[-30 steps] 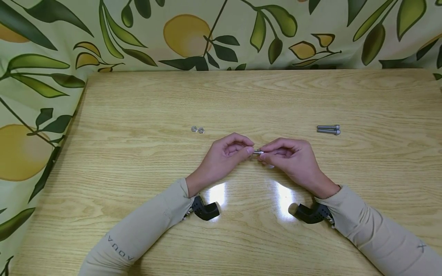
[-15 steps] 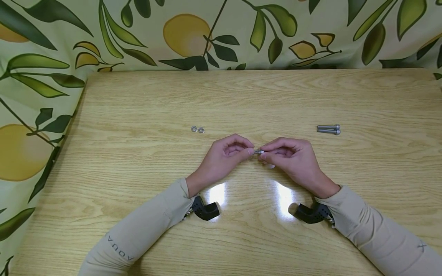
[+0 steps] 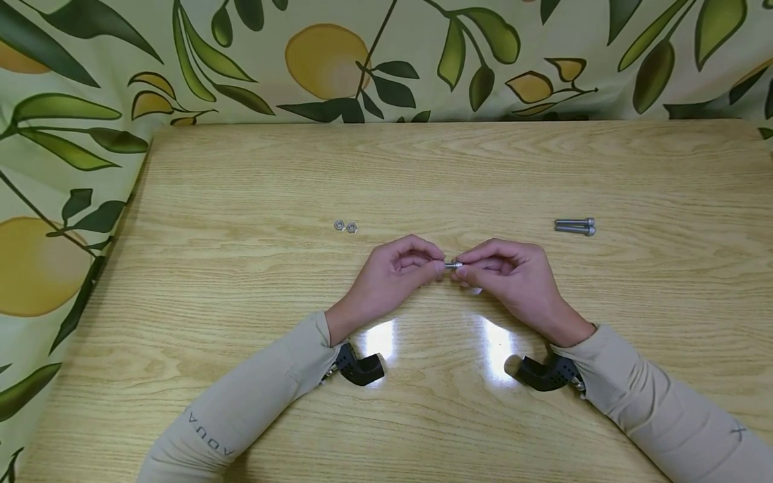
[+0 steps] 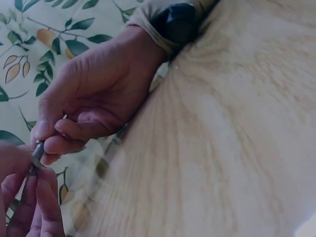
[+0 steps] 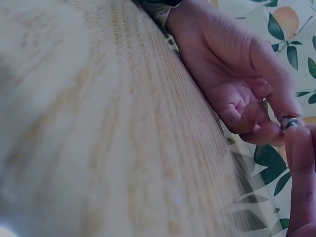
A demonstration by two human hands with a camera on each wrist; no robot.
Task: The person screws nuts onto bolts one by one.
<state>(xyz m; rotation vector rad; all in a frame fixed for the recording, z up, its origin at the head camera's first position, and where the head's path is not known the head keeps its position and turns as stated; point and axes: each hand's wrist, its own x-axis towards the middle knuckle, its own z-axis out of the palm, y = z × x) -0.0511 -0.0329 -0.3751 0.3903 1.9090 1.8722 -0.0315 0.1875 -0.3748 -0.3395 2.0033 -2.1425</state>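
Near the middle of the table, a small silver bolt (image 3: 451, 265) lies level between the two hands, raised off the wood. My left hand (image 3: 395, 275) pinches its left end between thumb and forefinger. At the other end, my right hand (image 3: 510, 275) pinches it with thumb and fingertips. Thread shows on the bolt (image 4: 38, 149) in the left wrist view, with a wider metal part by the right fingertips. The right wrist view shows that wider end of the bolt (image 5: 289, 122); whether it is the head or a nut, I cannot tell. Fingertips hide both ends.
Two hex nuts (image 3: 346, 227) lie side by side beyond the left hand. A pair of longer bolts (image 3: 575, 227) rests beyond the right hand. Leaf-and-fruit patterned cloth (image 3: 329, 64) borders the wooden table (image 3: 272, 174) at the back and left.
The right fingertips and the bolt have risen very slightly in the head view, with small finger shifts. Both grips stay on the bolt; the nuts and longer bolts have not moved.
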